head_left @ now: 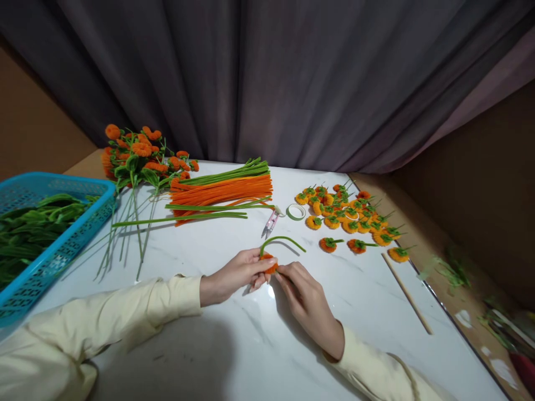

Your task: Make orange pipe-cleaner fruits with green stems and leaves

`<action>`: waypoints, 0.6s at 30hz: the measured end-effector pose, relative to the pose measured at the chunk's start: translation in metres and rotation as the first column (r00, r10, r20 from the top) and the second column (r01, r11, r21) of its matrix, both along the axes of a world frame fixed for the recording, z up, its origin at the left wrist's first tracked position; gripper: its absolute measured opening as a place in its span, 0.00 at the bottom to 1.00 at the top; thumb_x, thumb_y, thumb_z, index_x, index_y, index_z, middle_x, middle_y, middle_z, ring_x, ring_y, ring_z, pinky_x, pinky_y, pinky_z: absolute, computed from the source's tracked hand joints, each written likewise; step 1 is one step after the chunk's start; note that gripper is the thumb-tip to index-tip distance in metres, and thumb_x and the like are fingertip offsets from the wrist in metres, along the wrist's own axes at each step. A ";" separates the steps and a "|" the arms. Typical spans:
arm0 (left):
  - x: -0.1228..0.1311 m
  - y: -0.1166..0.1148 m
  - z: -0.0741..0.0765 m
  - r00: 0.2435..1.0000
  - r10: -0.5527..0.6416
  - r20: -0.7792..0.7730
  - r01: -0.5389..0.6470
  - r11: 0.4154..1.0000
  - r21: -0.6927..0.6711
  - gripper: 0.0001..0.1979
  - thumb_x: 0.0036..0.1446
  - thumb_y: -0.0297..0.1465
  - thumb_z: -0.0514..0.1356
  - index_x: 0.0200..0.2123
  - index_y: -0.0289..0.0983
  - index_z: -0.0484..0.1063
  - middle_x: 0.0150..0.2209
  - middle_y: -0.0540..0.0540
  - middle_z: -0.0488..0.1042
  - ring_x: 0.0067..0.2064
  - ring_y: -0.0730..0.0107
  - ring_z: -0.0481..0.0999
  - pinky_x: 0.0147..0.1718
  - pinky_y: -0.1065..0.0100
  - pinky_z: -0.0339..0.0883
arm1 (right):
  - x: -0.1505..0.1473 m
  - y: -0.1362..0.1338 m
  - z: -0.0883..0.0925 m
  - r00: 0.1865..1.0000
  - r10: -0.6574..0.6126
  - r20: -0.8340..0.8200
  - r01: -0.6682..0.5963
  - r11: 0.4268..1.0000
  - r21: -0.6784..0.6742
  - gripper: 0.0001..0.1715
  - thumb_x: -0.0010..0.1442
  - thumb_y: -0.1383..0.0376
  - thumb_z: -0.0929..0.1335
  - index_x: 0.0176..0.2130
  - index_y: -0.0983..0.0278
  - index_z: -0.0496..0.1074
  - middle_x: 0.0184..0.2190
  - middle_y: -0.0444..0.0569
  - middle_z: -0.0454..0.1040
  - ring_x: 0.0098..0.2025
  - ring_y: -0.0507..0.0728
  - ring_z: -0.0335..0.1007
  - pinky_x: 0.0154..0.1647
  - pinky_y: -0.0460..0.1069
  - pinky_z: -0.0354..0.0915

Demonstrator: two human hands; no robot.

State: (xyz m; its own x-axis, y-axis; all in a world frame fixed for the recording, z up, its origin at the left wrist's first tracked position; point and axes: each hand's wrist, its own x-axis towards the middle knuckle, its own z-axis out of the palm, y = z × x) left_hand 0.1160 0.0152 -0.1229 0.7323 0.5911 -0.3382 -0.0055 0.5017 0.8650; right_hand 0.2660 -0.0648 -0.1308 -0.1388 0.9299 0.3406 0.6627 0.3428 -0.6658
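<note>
Near the middle of the table, my left hand [240, 274] pinches a small orange pipe-cleaner flower [270, 264] between thumb and fingers. A green pipe cleaner [284, 238] arcs up from the flower and bends over to the right, its tip free. My right hand [307, 298] is closed at the flower's lower right side, where a bit of green shows at the fingertips; the grip itself is partly hidden. Just beyond the hands lie pink-handled thread snips [271, 221] and a roll of green tape [296, 211].
Bundled orange pipe cleaners [221, 192] and green pipe cleaners [234, 174] lie at the back. Finished orange flowers [142, 149] on stems are left of them, behind a blue basket [111, 192] of green leaves [45, 228]. Several yellow-orange flower heads [332, 221] and a wooden stick [407, 294] lie right.
</note>
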 end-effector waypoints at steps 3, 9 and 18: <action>-0.002 0.003 -0.002 1.000 -0.019 0.013 0.020 0.999 -0.049 0.14 0.52 0.39 0.62 0.29 0.33 0.65 0.21 0.55 0.63 0.17 0.84 0.54 0.15 0.77 0.48 | 0.004 0.001 -0.001 0.996 0.048 0.078 -0.052 0.997 0.056 0.12 0.63 0.74 0.57 0.38 0.64 0.66 0.27 0.49 0.67 0.31 0.55 0.59 0.32 0.50 0.59; -0.004 0.005 -0.005 0.997 -0.059 0.047 0.064 0.992 -0.110 0.11 0.53 0.35 0.62 0.29 0.33 0.65 0.21 0.55 0.61 0.17 0.85 0.53 0.15 0.78 0.47 | 0.011 0.004 0.003 0.984 0.133 0.122 -0.143 0.986 0.079 0.14 0.62 0.74 0.56 0.36 0.64 0.67 0.25 0.48 0.65 0.30 0.56 0.59 0.30 0.50 0.56; -0.002 0.004 0.000 0.999 -0.035 0.009 0.036 0.999 -0.029 0.14 0.51 0.38 0.62 0.29 0.34 0.64 0.21 0.54 0.64 0.18 0.83 0.57 0.15 0.77 0.51 | 0.005 -0.001 -0.002 0.991 0.018 0.135 -0.030 0.996 0.088 0.13 0.62 0.73 0.57 0.39 0.66 0.68 0.24 0.47 0.65 0.28 0.55 0.58 0.29 0.49 0.56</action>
